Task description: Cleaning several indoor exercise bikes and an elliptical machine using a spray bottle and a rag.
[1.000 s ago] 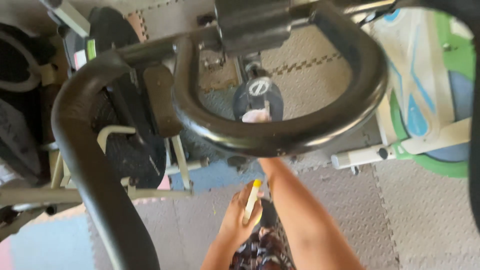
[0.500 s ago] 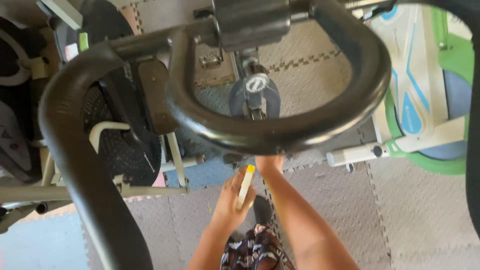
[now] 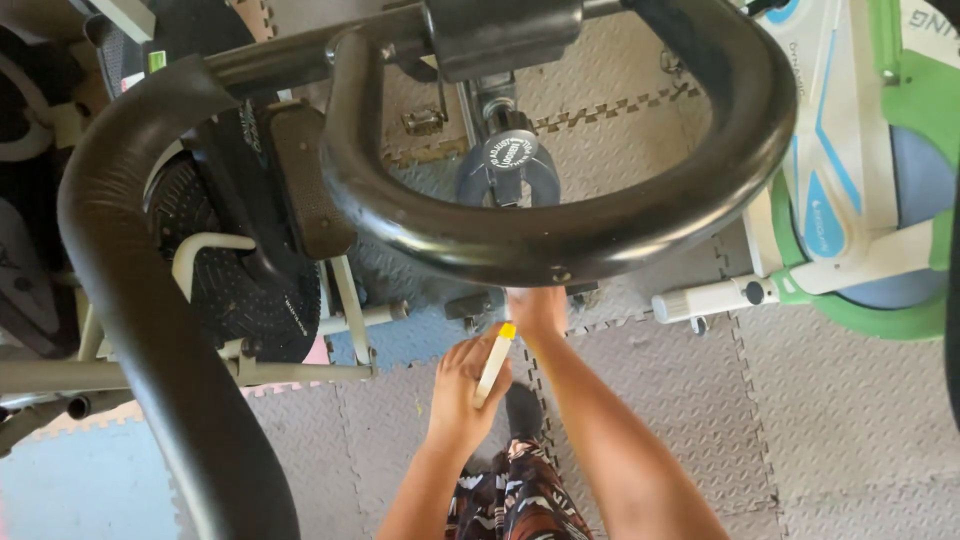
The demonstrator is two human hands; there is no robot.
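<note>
The left hand (image 3: 462, 392) sits low in the view, at about 6 o'clock from the black curved handlebar (image 3: 560, 235), and its fingers are closed around a thin pale tool with a yellow tip (image 3: 493, 362). The tool points up toward 12 o'clock, with the yellow end at the top, just beside the right wrist. The right hand (image 3: 535, 308) reaches forward under the lower edge of the handlebar; its fingers are hidden behind the bar, so I cannot tell if it is wide, narrow or holding something. Above the hands, at 12 o'clock and seen through the loop of the handlebar, there is a round grey knob (image 3: 508, 158) on the frame of the exercise bike. At 9 o'clock from the hands stands a black perforated flywheel (image 3: 235, 290), and at 3 o'clock a white, green and blue machine (image 3: 850, 180). The floor is covered with grey foam mats (image 3: 800, 420) that lock together.
</note>
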